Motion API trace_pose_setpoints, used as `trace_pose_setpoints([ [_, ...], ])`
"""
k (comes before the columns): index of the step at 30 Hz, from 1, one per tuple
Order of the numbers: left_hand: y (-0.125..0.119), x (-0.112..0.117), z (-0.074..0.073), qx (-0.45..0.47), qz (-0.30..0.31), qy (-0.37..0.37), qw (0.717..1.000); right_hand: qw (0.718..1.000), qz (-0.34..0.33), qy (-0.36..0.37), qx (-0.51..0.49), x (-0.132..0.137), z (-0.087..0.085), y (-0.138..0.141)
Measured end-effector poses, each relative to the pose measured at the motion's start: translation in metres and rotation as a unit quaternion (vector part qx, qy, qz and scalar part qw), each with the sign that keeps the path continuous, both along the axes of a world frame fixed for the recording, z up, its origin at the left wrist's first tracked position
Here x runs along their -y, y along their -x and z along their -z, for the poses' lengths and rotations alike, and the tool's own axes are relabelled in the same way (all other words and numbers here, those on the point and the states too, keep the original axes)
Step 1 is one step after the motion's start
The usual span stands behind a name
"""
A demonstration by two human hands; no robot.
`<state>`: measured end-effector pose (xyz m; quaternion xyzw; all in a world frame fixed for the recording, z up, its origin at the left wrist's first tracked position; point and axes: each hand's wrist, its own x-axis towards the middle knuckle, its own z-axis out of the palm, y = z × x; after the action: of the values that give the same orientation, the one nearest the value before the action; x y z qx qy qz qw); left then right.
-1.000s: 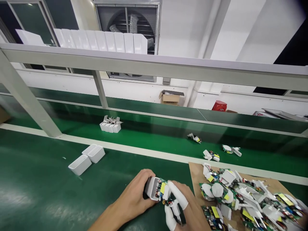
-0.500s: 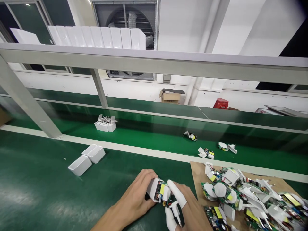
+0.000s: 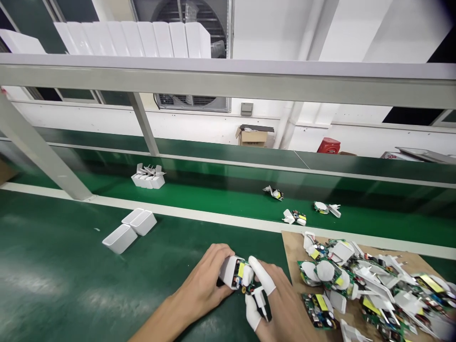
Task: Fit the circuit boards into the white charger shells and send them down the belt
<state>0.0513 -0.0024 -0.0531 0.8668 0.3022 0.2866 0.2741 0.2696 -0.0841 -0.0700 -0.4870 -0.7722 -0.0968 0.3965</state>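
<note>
My left hand [image 3: 210, 273] is closed around a white plastic charger case [image 3: 228, 271], its open end facing right. A circuit board [image 3: 243, 274] with yellow-taped and white-covered parts sits partly inside that opening. My right hand [image 3: 276, 299], with white covers on thumb and index finger, grips the board's outer end. A white plug piece [image 3: 261, 300] hangs beside the board, between my right thumb and index finger. How far the board reaches into the case is hidden by its walls.
Right of my hands, many boards with plug pieces [image 3: 342, 280] are heaped on brown cardboard [image 3: 290, 259]. Open white cases [image 3: 120, 238] stand at left. The green belt [image 3: 213, 194] carries filled cases [image 3: 148, 180] and loose boards [image 3: 295, 217]. A metal rail [image 3: 228, 78] crosses above.
The items on the green belt have moved left relative to the table. The board appears slightly deeper in the case. My view has tilted a little downward.
</note>
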Motion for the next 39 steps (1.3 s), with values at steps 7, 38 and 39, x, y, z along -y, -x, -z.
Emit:
trace_pose_setpoints([
  [7, -0.005, 0.002, 0.0, -0.002, 0.006, 0.01, 1.0, 1.0, -0.026, 0.002, 0.018, 0.001, -0.02, -0.001],
  [38, 0.002, 0.005, -0.005, 0.069, -0.02, 0.093, 0.993, 0.991, -0.096, 0.068, -0.056, -0.016, -0.005, 0.0],
  [39, 0.001, 0.005, -0.007, 0.069, -0.023, 0.107, 0.992, 0.992, -0.084, 0.068, -0.061, -0.017, -0.004, 0.001],
])
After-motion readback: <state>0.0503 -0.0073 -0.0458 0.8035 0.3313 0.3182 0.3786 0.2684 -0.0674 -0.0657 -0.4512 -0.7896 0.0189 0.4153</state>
